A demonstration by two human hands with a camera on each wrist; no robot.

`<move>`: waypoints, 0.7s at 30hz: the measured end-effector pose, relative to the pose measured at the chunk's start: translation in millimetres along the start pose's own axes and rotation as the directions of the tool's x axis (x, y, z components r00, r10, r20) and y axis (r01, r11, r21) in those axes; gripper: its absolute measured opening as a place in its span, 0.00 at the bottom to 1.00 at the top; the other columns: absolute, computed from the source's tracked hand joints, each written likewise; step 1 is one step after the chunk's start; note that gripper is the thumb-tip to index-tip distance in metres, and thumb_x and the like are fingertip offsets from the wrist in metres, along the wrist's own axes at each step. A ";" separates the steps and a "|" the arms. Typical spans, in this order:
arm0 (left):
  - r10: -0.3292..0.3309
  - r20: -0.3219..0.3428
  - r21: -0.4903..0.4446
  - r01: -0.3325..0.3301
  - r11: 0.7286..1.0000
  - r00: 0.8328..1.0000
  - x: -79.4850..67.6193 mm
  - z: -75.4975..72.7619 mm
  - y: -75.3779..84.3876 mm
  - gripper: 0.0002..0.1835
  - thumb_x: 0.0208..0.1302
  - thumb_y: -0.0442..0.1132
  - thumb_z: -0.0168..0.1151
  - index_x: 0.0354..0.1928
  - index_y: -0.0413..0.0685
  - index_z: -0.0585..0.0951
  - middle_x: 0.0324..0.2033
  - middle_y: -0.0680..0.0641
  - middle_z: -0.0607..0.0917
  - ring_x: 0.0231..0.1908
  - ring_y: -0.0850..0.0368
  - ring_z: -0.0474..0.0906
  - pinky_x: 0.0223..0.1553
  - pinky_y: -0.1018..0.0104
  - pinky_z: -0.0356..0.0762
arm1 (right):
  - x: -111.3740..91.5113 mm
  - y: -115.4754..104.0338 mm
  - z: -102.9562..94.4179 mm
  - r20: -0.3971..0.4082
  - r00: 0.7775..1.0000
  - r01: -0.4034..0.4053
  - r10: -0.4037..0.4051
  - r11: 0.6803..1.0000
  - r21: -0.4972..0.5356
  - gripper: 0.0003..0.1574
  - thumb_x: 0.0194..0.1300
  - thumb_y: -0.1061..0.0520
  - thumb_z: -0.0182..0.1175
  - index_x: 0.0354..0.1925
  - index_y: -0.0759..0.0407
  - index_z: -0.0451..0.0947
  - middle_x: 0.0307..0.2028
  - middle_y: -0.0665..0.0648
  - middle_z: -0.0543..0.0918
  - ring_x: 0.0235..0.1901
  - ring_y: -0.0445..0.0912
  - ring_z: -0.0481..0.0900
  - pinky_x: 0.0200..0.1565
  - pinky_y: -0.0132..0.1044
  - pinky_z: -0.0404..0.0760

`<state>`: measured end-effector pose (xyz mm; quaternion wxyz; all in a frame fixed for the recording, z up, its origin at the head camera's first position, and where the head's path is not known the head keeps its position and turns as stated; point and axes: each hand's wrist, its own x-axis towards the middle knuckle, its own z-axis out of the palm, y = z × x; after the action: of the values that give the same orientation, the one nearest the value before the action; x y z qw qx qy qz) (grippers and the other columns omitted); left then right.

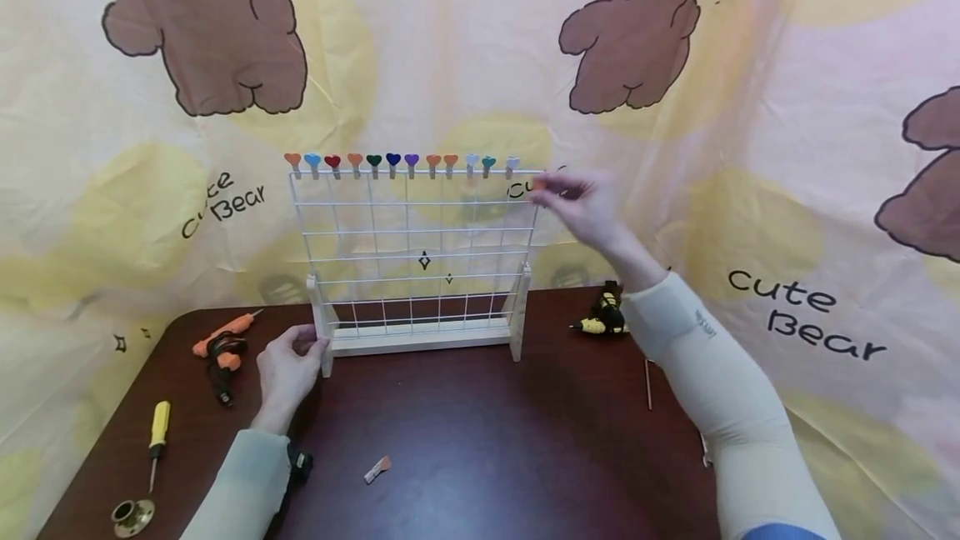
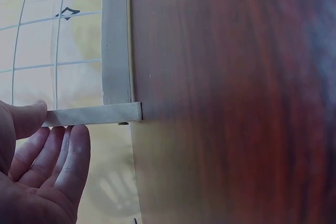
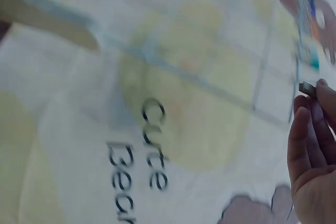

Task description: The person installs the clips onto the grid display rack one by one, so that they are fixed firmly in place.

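Observation:
A white wire grid rack (image 1: 420, 232) stands on the table between wooden end supports, with a row of small heart clothespins (image 1: 393, 163) in several colours along its top wire. My left hand (image 1: 288, 369) grips the left wooden support (image 2: 94, 114) near its base, thumb on one side and fingers on the other. Up at the rack's top right corner, my right hand (image 1: 581, 200) pinches a small clothespin (image 3: 308, 88); a bit of orange shows at its fingertips in the head view. One more orange-heart clothespin (image 1: 378, 469) lies on the table in front.
To the left lie an orange corded tool (image 1: 225, 340), a yellow-handled screwdriver (image 1: 158, 432) and a brass flange (image 1: 132, 517). Behind my right forearm sits a yellow and black tool (image 1: 602, 315), with a thin metal rod (image 1: 648, 384) nearby. A bear-print curtain (image 1: 825, 190) hangs behind the table.

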<state>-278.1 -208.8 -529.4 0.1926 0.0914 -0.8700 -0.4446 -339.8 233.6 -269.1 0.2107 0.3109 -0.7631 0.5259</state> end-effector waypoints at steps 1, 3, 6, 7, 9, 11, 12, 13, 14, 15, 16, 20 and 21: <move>0.000 0.002 0.001 0.000 1.000 1.000 0.3 0.3 -0.5 0.16 0.72 0.43 0.70 0.56 0.42 0.87 0.47 0.39 0.91 0.44 0.44 0.88 0.45 0.54 0.79 | 8.2 -1.2 -6.1 -0.042 0.999 -0.001 0.002 1.000 0.019 0.13 0.62 0.75 0.71 0.46 0.77 0.86 0.38 0.64 0.92 0.31 0.41 0.89 0.37 0.31 0.86; 0.000 0.004 0.003 0.000 1.000 1.000 0.8 0.8 -1.3 0.16 0.72 0.43 0.71 0.56 0.42 0.87 0.46 0.39 0.91 0.44 0.44 0.88 0.44 0.55 0.80 | 23.6 -2.1 -14.2 -0.093 0.996 -0.001 0.005 0.999 0.042 0.13 0.61 0.76 0.71 0.45 0.80 0.85 0.36 0.61 0.92 0.31 0.40 0.90 0.38 0.31 0.87; -0.006 -0.004 0.001 0.006 1.000 1.000 1.4 2.0 -1.9 0.15 0.72 0.42 0.71 0.55 0.43 0.87 0.46 0.40 0.91 0.44 0.45 0.88 0.44 0.55 0.80 | 40.6 -4.1 -17.6 -0.098 0.993 -0.063 0.069 0.996 0.060 0.13 0.61 0.72 0.74 0.45 0.78 0.87 0.35 0.57 0.93 0.32 0.40 0.91 0.39 0.30 0.87; -0.007 -0.005 -0.001 0.007 1.000 1.000 1.5 2.6 -1.9 0.15 0.72 0.42 0.71 0.55 0.43 0.87 0.46 0.40 0.91 0.44 0.45 0.88 0.44 0.56 0.80 | 44.3 -4.6 -17.3 -0.088 0.992 -0.091 0.095 0.995 0.048 0.13 0.61 0.70 0.75 0.44 0.76 0.88 0.34 0.55 0.93 0.32 0.40 0.91 0.38 0.30 0.86; -0.008 -0.009 -0.009 0.008 1.000 1.000 1.5 3.9 -2.6 0.15 0.71 0.42 0.71 0.54 0.43 0.88 0.45 0.40 0.92 0.44 0.45 0.89 0.45 0.56 0.79 | 50.5 -4.2 -14.4 -0.058 0.986 -0.156 0.157 0.987 0.029 0.14 0.60 0.68 0.77 0.44 0.74 0.89 0.34 0.55 0.93 0.32 0.40 0.91 0.37 0.29 0.86; -0.010 -0.009 -0.010 0.010 1.000 1.000 1.6 5.4 -3.1 0.15 0.71 0.42 0.72 0.54 0.44 0.88 0.45 0.41 0.92 0.44 0.45 0.89 0.45 0.56 0.79 | 52.9 -2.0 -12.1 -0.020 0.979 -0.204 0.204 0.979 -0.003 0.14 0.61 0.67 0.77 0.44 0.73 0.89 0.33 0.53 0.93 0.32 0.38 0.91 0.36 0.29 0.86; -0.010 -0.007 -0.009 0.010 1.000 1.000 1.5 6.1 -3.0 0.15 0.71 0.43 0.72 0.54 0.44 0.88 0.45 0.41 0.92 0.44 0.45 0.89 0.45 0.56 0.79 | 53.1 -0.4 -11.6 -0.004 0.976 -0.218 0.218 0.976 -0.016 0.13 0.61 0.67 0.77 0.45 0.73 0.89 0.33 0.52 0.93 0.32 0.37 0.90 0.36 0.29 0.86; -0.007 -0.004 -0.010 0.007 1.000 1.000 1.6 6.6 -2.8 0.15 0.71 0.43 0.72 0.54 0.44 0.88 0.45 0.41 0.92 0.44 0.45 0.89 0.46 0.56 0.79 | 52.8 1.0 -11.4 0.007 0.974 -0.228 0.229 0.973 -0.025 0.13 0.61 0.68 0.76 0.45 0.73 0.89 0.33 0.50 0.93 0.32 0.36 0.90 0.36 0.29 0.85; -0.008 -0.003 -0.009 0.007 1.000 1.000 1.8 7.1 -2.8 0.15 0.71 0.43 0.72 0.54 0.44 0.88 0.45 0.41 0.92 0.44 0.46 0.89 0.46 0.56 0.79 | 52.3 2.3 -11.7 0.013 0.972 -0.234 0.234 0.972 -0.018 0.14 0.62 0.69 0.75 0.45 0.75 0.88 0.33 0.50 0.93 0.32 0.36 0.90 0.37 0.29 0.85; -0.007 -0.001 -0.007 0.007 1.000 1.000 1.9 7.0 -2.7 0.15 0.71 0.43 0.72 0.54 0.44 0.88 0.45 0.41 0.92 0.44 0.46 0.89 0.45 0.56 0.79 | 51.7 2.8 -12.5 0.015 0.973 -0.231 0.231 0.973 -0.008 0.13 0.62 0.70 0.74 0.45 0.75 0.88 0.32 0.49 0.92 0.32 0.36 0.90 0.38 0.29 0.86; -0.009 -0.001 -0.005 0.009 1.000 1.000 2.2 7.0 -2.5 0.15 0.71 0.43 0.72 0.54 0.45 0.88 0.45 0.41 0.92 0.44 0.46 0.89 0.45 0.56 0.79 | 51.3 3.4 -13.6 0.006 0.974 -0.225 0.225 0.974 0.008 0.13 0.62 0.71 0.74 0.45 0.76 0.88 0.32 0.49 0.92 0.32 0.37 0.90 0.38 0.29 0.86; 0.005 -0.018 -0.010 -0.005 1.000 1.000 3.2 4.8 -2.5 0.14 0.70 0.42 0.72 0.54 0.44 0.88 0.45 0.41 0.92 0.44 0.46 0.89 0.42 0.64 0.79 | 52.1 0.9 -17.8 -0.037 0.979 -0.194 0.199 0.975 0.106 0.12 0.60 0.73 0.74 0.43 0.78 0.87 0.30 0.52 0.92 0.31 0.39 0.91 0.38 0.29 0.86; 0.008 -0.024 -0.012 -0.008 1.000 1.000 3.2 3.9 -2.6 0.14 0.70 0.42 0.72 0.53 0.43 0.88 0.45 0.41 0.92 0.43 0.46 0.89 0.40 0.67 0.79 | 52.7 -0.6 -18.2 -0.042 0.980 -0.187 0.193 0.975 0.117 0.11 0.60 0.73 0.75 0.42 0.77 0.88 0.30 0.53 0.92 0.30 0.40 0.91 0.38 0.30 0.86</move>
<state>-282.7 -208.5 -532.8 0.2052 0.0922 -0.8653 -0.4479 -377.3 237.1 -228.0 0.1617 0.2338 -0.7526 0.5940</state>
